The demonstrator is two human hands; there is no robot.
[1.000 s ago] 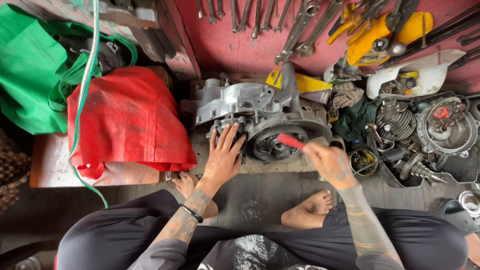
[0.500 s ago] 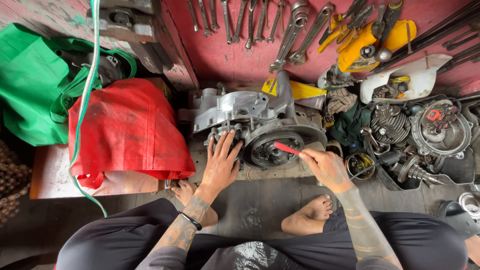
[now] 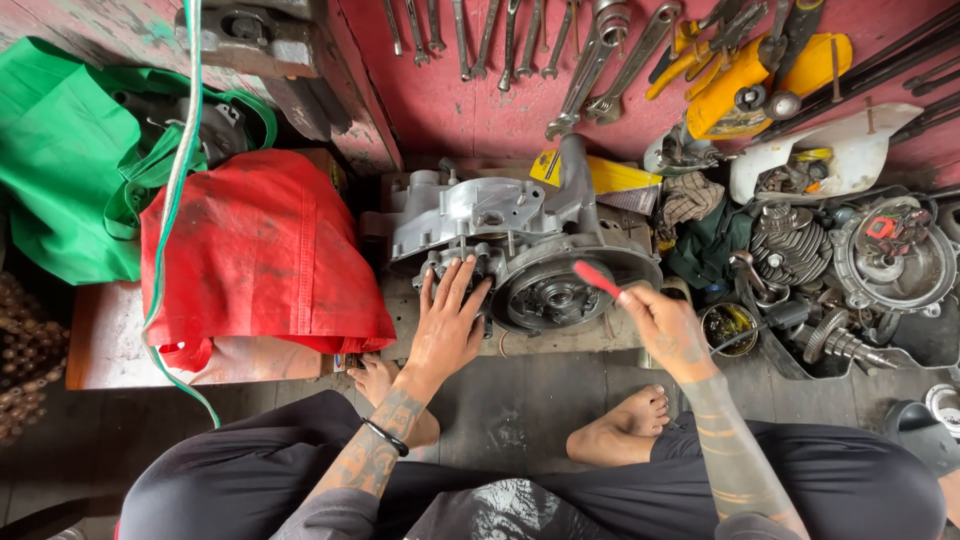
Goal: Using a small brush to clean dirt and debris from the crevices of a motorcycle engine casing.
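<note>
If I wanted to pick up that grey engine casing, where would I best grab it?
Probably by the tall arm at the back of the engine casing, coming from above: it stands upright and is narrow enough to wrap. The left hand steadies the front, and the right hand holds a red-handled tool.

In front of me the engine case [image 3: 520, 240] sits on a low board [image 3: 440, 330], against the wall. My left hand [image 3: 445, 325] lies on its near left part, my right hand [image 3: 668, 325] is at its right, holding a brush [image 3: 597, 278] over the round housing [image 3: 555, 290]. Left of the case lies one bag [image 3: 260, 250], another bag [image 3: 60, 170] behind it. Loose engine parts [image 3: 840, 270] lie at the right, wrenches [image 3: 560, 40] hang on the wall above
</note>
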